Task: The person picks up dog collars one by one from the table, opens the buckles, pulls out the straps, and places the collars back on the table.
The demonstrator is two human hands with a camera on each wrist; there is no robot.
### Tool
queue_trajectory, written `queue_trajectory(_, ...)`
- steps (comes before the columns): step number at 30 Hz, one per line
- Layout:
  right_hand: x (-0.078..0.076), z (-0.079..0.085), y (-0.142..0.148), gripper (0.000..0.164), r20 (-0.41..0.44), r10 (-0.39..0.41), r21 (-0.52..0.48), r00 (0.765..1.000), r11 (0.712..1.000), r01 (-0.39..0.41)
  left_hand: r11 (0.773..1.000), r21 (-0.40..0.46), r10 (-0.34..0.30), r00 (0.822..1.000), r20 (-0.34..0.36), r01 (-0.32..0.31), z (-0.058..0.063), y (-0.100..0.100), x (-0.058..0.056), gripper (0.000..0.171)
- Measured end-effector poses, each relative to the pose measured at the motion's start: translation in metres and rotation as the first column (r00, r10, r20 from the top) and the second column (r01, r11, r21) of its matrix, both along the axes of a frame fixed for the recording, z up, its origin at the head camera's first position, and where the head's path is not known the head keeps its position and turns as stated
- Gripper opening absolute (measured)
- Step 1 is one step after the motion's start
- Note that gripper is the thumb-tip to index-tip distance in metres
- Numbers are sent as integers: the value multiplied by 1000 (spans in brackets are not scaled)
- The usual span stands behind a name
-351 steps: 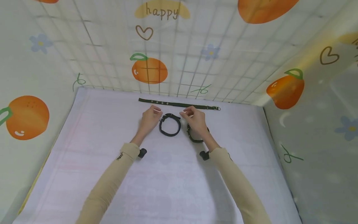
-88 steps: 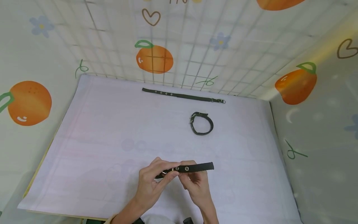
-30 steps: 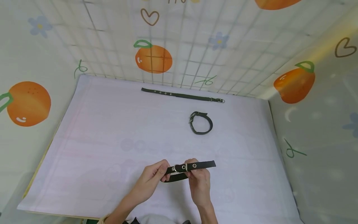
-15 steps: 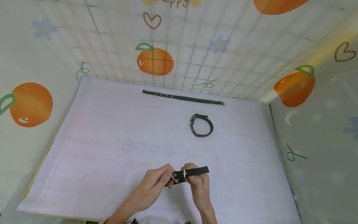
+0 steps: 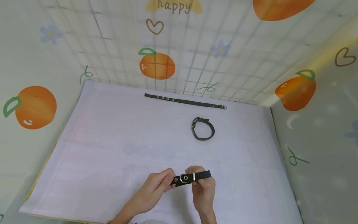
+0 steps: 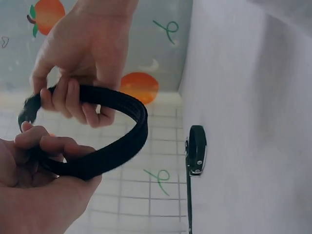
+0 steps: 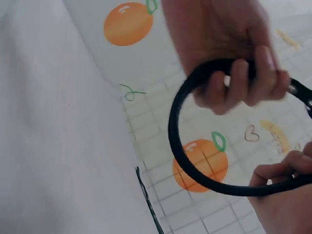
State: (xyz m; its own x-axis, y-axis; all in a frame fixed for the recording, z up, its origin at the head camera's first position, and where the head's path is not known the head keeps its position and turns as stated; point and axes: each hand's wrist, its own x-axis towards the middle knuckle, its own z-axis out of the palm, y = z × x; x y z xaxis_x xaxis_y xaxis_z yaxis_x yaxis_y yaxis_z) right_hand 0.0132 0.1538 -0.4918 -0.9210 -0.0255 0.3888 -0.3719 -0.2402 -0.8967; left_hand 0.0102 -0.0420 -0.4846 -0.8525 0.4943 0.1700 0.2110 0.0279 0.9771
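Observation:
Above the front of the table I hold a black collar (image 5: 180, 180) with metal eyelets, a D-ring and a metal keeper. It is bent into a loop. My left hand (image 5: 153, 191) grips it left of the D-ring, thumb on top. My right hand (image 5: 204, 194) pinches it near the keeper, and the short free end points right. In the left wrist view the collar (image 6: 126, 146) curves between my left hand (image 6: 48, 200) and right hand (image 6: 87, 44). The right wrist view shows the collar's (image 7: 178, 146) round side; fingers partly hide the buckle area.
A second dark collar (image 5: 213, 132), fastened in a loop, lies on the white-covered table (image 5: 98, 149) beyond my hands. Farther back, a third collar (image 5: 187, 101) lies straight along the gridded back wall (image 5: 190, 65). Walls with printed oranges stand at left and right.
The left looped collar was lifted off the table and brought to the front. Over the last second, the free end past the keeper has become shorter, and its eyelet there no longer shows.

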Motion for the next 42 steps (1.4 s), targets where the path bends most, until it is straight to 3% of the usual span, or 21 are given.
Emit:
queue_trajectory(4,-2,1,6,24,2,-21,-32,1000,999,21,999,-29,-20,999,41,21,-2,-4,-1,30)
queue_trajectory(8,-1,0,9,24,13,-7,46,1000,999,7,997,-26,-69,993,94,72,0,-5,-1,30)
queue_trajectory(12,1,0,7,22,22,23,112,999,993,-26,997,1,-83,996,43,83,5,0,-1,29)
queue_trajectory(15,1,0,4,22,-1,40,109,999,993,-40,999,-8,-54,999,5,54,7,3,-1,28)
queue_trajectory(24,-3,-2,10,24,-35,0,-28,999,1000,-1,999,-18,-39,998,39,40,5,-4,-1,27)
queue_trajectory(35,0,0,8,24,-33,60,67,998,996,-58,995,-1,-100,994,30,100,10,-1,0,22)
queue_trajectory(42,2,-2,10,24,-28,42,2,999,999,-42,993,54,-110,993,35,108,7,-3,1,21)
